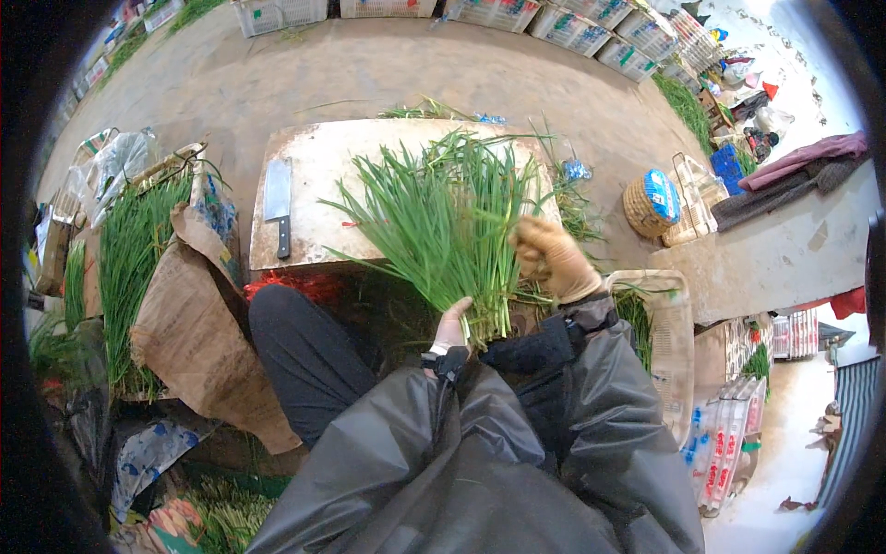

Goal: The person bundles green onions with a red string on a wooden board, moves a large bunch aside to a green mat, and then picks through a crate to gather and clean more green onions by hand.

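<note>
My left hand (453, 329), in a pale glove, grips a large bunch of garlic chives (443, 228) near its whitish stalk ends. The green leaves fan out up and to the left over a low white board (318, 159). At the right edge of the bunch is my right hand (556, 262), in a tan glove, with its fingers curled. It is slightly blurred, and whether a leaf is pinched in it is unclear. A cleaver (278, 201) with a black handle lies on the left of the board, apart from both hands.
Left of my knee, long green stalks (142, 277) lie beside a brown sack cloth (201, 339). A plastic crate (664, 346) stands by my right elbow. A woven basket (651, 201) is farther right. Loose leaves (578, 211) litter the board's right side. White crates (567, 29) line the back.
</note>
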Motion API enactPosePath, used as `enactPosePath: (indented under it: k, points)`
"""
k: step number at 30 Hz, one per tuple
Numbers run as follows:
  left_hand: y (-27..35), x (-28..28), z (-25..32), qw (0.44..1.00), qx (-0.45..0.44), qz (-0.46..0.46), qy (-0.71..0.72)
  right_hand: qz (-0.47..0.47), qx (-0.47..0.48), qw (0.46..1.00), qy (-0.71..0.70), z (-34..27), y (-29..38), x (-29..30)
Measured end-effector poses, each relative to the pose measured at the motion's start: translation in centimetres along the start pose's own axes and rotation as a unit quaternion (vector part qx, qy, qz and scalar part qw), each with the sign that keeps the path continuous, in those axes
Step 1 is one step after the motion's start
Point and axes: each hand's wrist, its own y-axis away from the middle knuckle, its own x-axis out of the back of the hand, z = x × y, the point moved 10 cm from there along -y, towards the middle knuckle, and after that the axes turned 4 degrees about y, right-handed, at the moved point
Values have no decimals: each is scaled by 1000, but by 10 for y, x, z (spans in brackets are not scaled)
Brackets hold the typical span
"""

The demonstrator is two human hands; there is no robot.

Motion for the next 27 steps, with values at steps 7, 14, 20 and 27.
enactPosePath:
  k: [7, 14, 20, 27]
  points:
    - [-15, 22, 10, 999, -28, 15, 18, -38, 145, 961, -233, -101, 5, 53]
    - [-19, 19, -8, 999, -23, 27, 17, 428, 152, 762, 463, -104, 26, 248]
    - [-4, 22, 17, 998, -51, 47, -6, 185, -66, 887, 418, 92, -36, 115]
    - [-19, 31, 9, 998, -61, 26, 17, 225, -44, 742, 630, 126, -49, 77]
